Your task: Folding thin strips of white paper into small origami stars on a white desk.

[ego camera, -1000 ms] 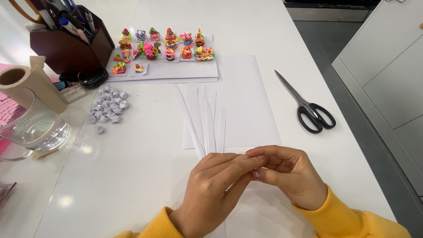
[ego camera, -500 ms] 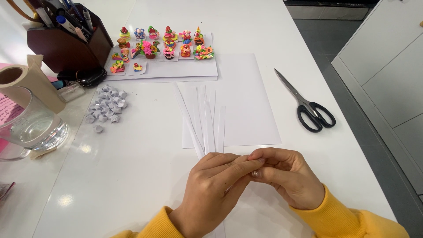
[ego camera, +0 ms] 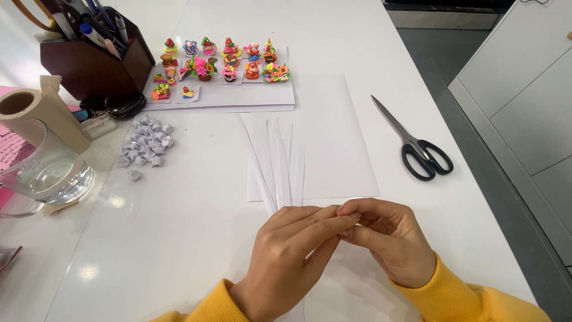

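A pile of small folded paper stars (ego camera: 145, 141) sits at left, w/ cut white paper strips (ego camera: 277, 161) fanned mid-table, within reach. Left hand (ego camera: 286, 262) & right hand (ego camera: 390, 238) meet below, fingertips pinched narrow on something tiny, mostly hidden. Black-handled scissors (ego camera: 414, 143) lie aside at right.

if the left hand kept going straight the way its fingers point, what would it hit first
The left hand points right, fingertips already against the right hand, so it would likely meet those fingers first, though depth is hard to judge.

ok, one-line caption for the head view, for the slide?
Both hands, left hand and right hand, pinch a white paper strip over a white table, folded paper stars and scissors nearby.
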